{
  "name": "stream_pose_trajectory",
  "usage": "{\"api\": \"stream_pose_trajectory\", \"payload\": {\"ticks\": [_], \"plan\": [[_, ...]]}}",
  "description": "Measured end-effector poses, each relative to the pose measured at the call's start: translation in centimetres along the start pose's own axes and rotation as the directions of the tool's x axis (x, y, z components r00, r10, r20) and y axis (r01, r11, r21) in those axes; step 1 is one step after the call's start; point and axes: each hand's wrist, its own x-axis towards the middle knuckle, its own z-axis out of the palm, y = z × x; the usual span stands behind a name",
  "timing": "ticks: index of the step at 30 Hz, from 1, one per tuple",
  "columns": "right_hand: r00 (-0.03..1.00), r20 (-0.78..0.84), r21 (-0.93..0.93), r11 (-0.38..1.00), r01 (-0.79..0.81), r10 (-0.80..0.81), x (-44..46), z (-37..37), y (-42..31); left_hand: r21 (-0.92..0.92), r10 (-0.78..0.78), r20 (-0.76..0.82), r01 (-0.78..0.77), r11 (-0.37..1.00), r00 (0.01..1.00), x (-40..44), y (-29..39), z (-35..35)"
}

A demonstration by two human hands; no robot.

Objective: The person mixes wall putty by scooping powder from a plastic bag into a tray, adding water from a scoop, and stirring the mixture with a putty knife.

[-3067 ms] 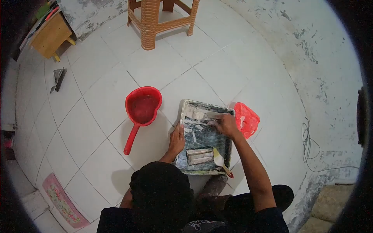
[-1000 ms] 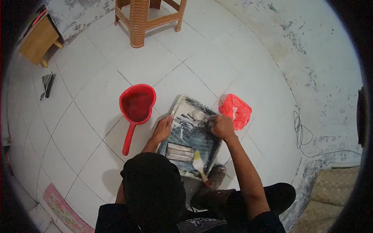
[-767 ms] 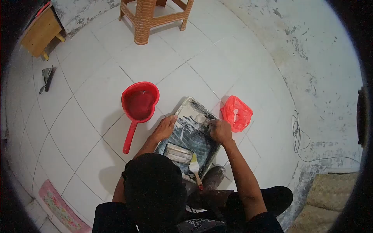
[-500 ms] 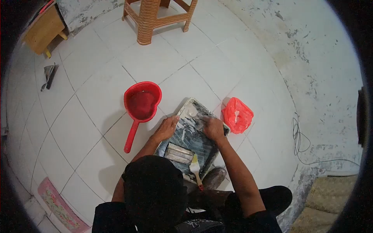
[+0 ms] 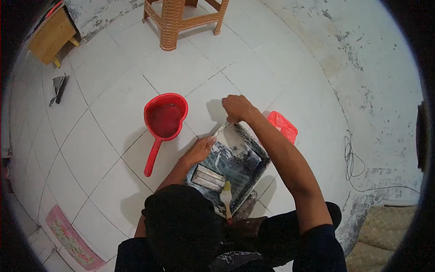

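A paint tray [image 5: 242, 170], smeared with white and dark paint, lies tilted in front of me on the tiles. My left hand [image 5: 199, 150] grips its left rim, fingers over the edge. Just past the tray's far corner is my right hand [image 5: 237, 109], fingers curled closed; anything inside them is hidden. A pale rectangular block [image 5: 208, 177] with a dark border rests in the tray's near part. Beside it, a paintbrush [image 5: 226, 196] with white bristles lies with its handle toward me. Left of the tray stands a red heart-shaped dipper [image 5: 166, 119] holding liquid.
Right of the tray sits a red plastic bag [image 5: 284, 127], partly behind my right forearm. A brown woven-pattern stool [image 5: 170, 29] stands ahead, a small wooden table [image 5: 52, 41] at far left. Thin cable [image 5: 351, 158] lies by the peeling right wall. A pink mat [image 5: 72, 238] is lower left.
My right hand has moved from inside the tray, up and left, past its far corner. The tray has shifted slightly toward me. My left hand stays on the rim.
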Motion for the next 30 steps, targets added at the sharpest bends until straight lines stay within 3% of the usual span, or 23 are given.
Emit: {"api": "stream_pose_trajectory", "payload": {"ticks": [4, 6, 8, 11, 19, 23, 25, 28, 30], "plan": [[0.988, 0.014, -0.070, 0.985, 0.157, -0.156, 2.3, -0.4, -0.3, -0.023, -0.030, -0.056, 0.029, 0.999, 0.998, 0.1, -1.1, 0.9], [0.988, 0.083, -0.079, 0.987, 0.139, -0.132, 2.2, -0.6, -0.3, -0.145, 0.081, -0.150, -0.103, 0.984, 0.985, 0.0, -0.9, 1.0], [0.983, 0.153, -0.092, 0.989, 0.115, -0.100, 1.6, -0.9, -0.4, -0.121, 0.082, -0.149, -0.101, 0.988, 0.985, 0.1, -1.2, 1.2], [0.991, 0.128, -0.080, 0.996, 0.040, -0.029, 0.7, -0.8, -0.3, -0.075, 0.069, -0.126, -0.079, 0.994, 0.990, 0.1, -0.9, 1.2], [0.995, -0.036, -0.025, 0.995, 0.095, -0.096, -0.7, -1.8, 0.1, -0.024, 0.013, -0.131, -0.017, 1.000, 0.991, -0.3, 0.8, 0.6], [0.996, -0.018, -0.052, 0.995, 0.086, -0.087, -1.1, -2.6, 0.1, -0.008, 0.028, -0.101, -0.029, 1.000, 0.994, -0.7, 0.7, 0.4], [0.963, -0.224, -0.018, 0.988, 0.151, -0.152, -1.7, -2.4, 0.6, -0.041, 0.030, -0.080, -0.033, 0.999, 0.996, -0.8, 1.1, 0.1], [0.975, -0.197, 0.011, 0.994, 0.108, -0.104, -3.6, -3.1, 1.7, 0.005, -0.042, -0.066, 0.043, 0.999, 0.997, -0.6, 1.0, 0.3], [0.982, -0.170, 0.024, 0.996, 0.084, -0.079, -5.6, -4.1, 2.8, 0.004, 0.043, -0.117, -0.043, 0.999, 0.992, -0.2, -0.4, 0.9]]}}
